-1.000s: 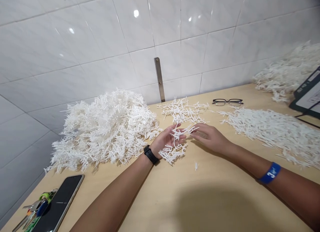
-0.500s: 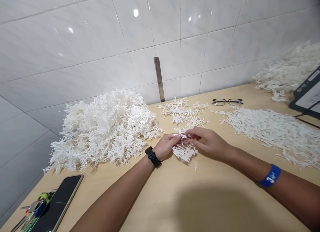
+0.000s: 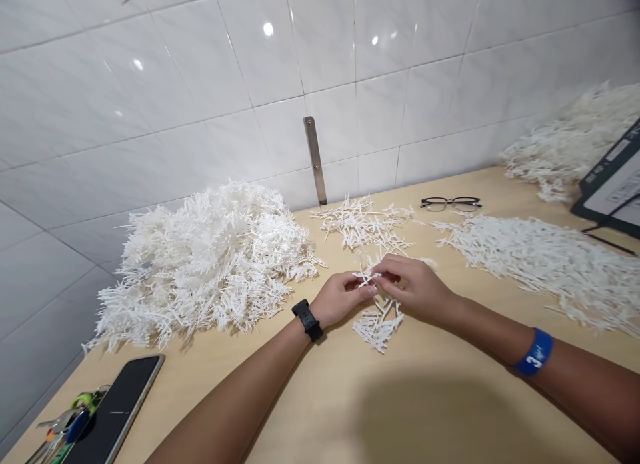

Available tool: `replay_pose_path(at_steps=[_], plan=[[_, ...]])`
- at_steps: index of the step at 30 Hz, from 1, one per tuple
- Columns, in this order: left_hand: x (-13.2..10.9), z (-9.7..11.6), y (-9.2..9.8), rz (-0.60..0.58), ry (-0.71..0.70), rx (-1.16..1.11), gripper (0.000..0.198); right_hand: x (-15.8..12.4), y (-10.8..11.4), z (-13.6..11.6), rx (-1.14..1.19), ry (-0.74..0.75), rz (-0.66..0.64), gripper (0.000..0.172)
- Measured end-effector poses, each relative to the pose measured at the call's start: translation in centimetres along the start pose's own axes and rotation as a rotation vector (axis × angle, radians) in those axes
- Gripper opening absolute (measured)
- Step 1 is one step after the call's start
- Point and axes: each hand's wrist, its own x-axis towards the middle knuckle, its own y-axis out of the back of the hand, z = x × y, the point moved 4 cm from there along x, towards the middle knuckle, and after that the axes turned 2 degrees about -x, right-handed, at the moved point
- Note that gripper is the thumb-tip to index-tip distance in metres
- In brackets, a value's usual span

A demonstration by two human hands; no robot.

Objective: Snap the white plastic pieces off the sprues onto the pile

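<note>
Left hand (image 3: 344,299), right hand (image 3: 413,287) — both closed, pinching a white plastic sprig (image 3: 367,277) between them, just above a loose clump (image 3: 377,325) on the wooden surface (image 3: 450,377). Large heap (image 3: 210,267) beside the left hand — flatter spread (image 3: 530,271) to the right.

A tiled workroom, its wooden table (image 3: 320,397) heaped with white pieces (image 3: 210,264).

Right fingers (image 3: 393,267) hide part of the white sprig (image 3: 364,276).

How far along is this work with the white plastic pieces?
The flat, even spread at right looks done. In hand: a small tangle between the left hand and right hand. Remaining, it seems: the big heap and the loose clump below the hands.
</note>
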Motion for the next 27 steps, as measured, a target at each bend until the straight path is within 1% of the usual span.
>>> replay_pose_path(at_steps=[3, 4, 5, 6, 9, 11, 14, 15, 17, 20, 24, 27], plan=[[-0.3, 0.5, 0.4, 0.19, -0.034, 0.062, 0.046, 0.1, -0.2, 0.6, 0.003, -0.068, -0.014, 0.019], [-0.5, 0.8, 0.4, 0.236, -0.071, 0.101, 0.049, 0.1, -0.3, 0.7, 0.015, -0.091, -0.029, 0.019], [-0.6, 1.3, 0.4, 0.258, -0.117, 0.141, 0.052, 0.1, -0.4, 0.8, 0.031, -0.113, -0.043, 0.02], [-0.7, 1.7, 0.2, 0.257, -0.168, 0.175, 0.055, 0.1, -0.6, 0.9, 0.049, -0.132, -0.058, 0.021], [-0.8, 2.5, -0.4, 0.143, -0.271, 0.225, 0.056, 0.0, -1.0, 0.9, 0.127, -0.181, -0.114, 0.023], [-0.7, 2.4, -0.5, 0.11, -0.265, 0.242, 0.048, 0.0, -1.3, 0.8, 0.205, -0.202, -0.159, 0.021], [-0.5, 1.6, 0.1, 0.162, -0.19, 0.273, 0.027, -0.1, -1.5, 0.9, 0.315, -0.238, -0.198, 0.025], [-0.5, 1.4, 0.4, 0.176, -0.173, 0.293, 0.024, -0.1, -1.6, 1.0, 0.335, -0.253, -0.206, 0.028], [-0.4, 1.1, 0.6, 0.171, -0.165, 0.331, 0.029, -0.1, -1.7, 1.2, 0.362, -0.274, -0.23, 0.03], [-0.3, 1.1, 0.5, 0.095, -0.173, 0.334, 0.036, -0.2, -1.9, 1.2, 0.412, -0.276, -0.292, 0.03], [-0.3, 1.4, 0.5, 0.026, -0.15, 0.194, 0.041, -0.5, -2.2, 0.9, 0.549, -0.28, -0.413, 0.03], [-0.3, 1.5, 0.5, 0.001, -0.133, 0.076, 0.045, -0.7, -2.5, 0.6, 0.761, -0.296, -0.481, 0.031]])
